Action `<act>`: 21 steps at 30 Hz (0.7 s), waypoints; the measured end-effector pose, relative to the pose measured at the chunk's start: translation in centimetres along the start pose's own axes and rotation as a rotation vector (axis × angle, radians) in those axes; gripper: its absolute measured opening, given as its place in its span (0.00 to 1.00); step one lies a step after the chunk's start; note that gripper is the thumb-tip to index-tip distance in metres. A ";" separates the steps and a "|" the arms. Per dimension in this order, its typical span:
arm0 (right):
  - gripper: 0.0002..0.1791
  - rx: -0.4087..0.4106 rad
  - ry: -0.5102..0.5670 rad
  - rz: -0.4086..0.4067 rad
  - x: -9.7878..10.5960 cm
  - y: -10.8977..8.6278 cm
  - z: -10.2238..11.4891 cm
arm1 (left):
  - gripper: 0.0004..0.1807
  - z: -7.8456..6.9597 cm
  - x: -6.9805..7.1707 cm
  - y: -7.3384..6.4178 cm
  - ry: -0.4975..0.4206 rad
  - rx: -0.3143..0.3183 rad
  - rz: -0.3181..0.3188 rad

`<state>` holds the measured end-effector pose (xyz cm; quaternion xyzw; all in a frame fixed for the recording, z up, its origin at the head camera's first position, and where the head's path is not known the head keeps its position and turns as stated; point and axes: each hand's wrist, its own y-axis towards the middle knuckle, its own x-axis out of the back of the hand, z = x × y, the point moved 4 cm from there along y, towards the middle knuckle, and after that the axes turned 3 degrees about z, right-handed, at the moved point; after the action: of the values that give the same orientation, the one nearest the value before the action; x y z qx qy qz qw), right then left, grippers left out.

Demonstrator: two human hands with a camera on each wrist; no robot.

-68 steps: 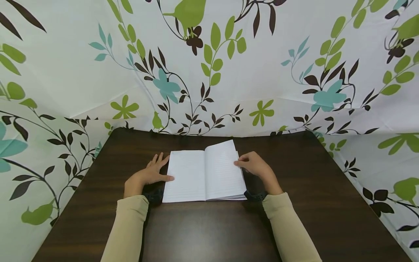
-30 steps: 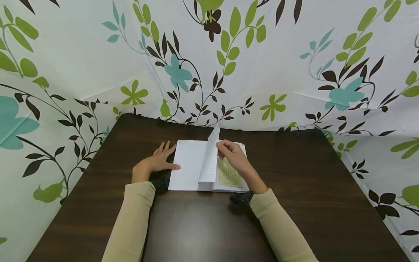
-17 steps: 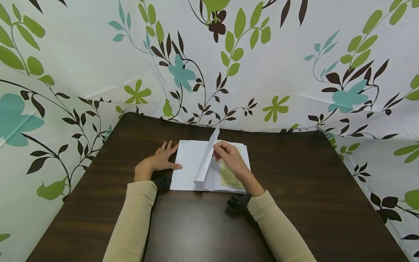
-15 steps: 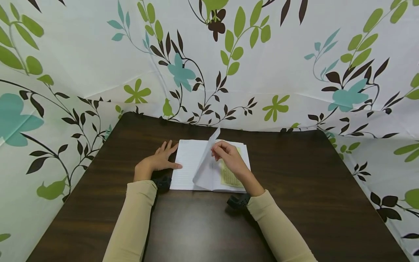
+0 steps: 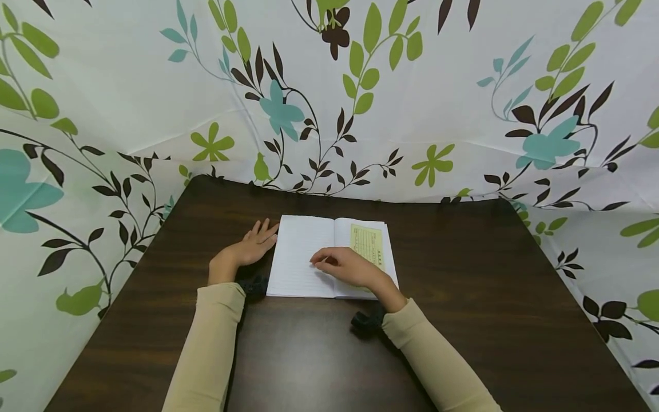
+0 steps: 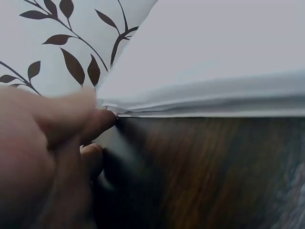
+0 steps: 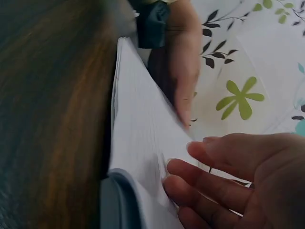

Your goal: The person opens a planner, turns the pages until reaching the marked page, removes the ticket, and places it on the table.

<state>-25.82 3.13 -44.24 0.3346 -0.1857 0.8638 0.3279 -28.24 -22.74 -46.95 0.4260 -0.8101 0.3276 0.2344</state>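
The left grip, spread at the lined notebook's ten o'clock edge, presumably steadies it; the right grip, loosely curved, pinching nothing, apparently smooths the nine o'clock page.

Bench: dark wood-grain top, smooth, with a soft sheen toward my near edge
Notebook: matt white paper, smooth and finely ruled, lying nearer the bench's far edge
Yellow slip: matt printed paper
Backdrop: matt patterned cloth, lightly creased, along the bench's far edge
My sleeves: plain matt cloth, softly wrinkled
My wrist devices: black, dull, looking like plastic
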 end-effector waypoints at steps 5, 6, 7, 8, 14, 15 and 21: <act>0.14 0.007 -0.075 -0.001 0.3 0.1 0.3 | 0.43 -0.4 0.5 0.4 0.004 0.025 -0.008; 0.14 0.013 -0.077 0.003 0.4 0.1 0.3 | 0.46 -0.5 0.5 0.5 0.020 0.030 -0.007; 0.15 0.017 -0.071 0.010 0.5 0.1 0.3 | 0.50 -0.5 0.6 0.5 0.035 0.035 -0.006; 0.15 0.021 -0.060 0.017 0.7 0.1 0.3 | 0.54 -0.6 0.6 0.6 0.051 0.037 -0.005; 0.16 0.028 0.025 -0.008 3.1 -0.9 -0.1 | 0.61 -0.8 0.7 0.6 0.077 0.014 -0.014; 0.16 0.017 0.033 -0.033 3.7 -1.2 -0.4 | 0.61 -0.7 0.6 0.5 0.072 0.011 -0.014; 0.12 -0.267 -0.039 -0.224 6.7 -4.1 -3.6 | 0.62 -0.4 -0.3 -0.4 0.038 0.019 0.007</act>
<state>-28.40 10.94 -41.69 0.3235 -0.2669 0.7828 0.4598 -27.72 -22.41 -46.73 0.4191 -0.8037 0.3443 0.2448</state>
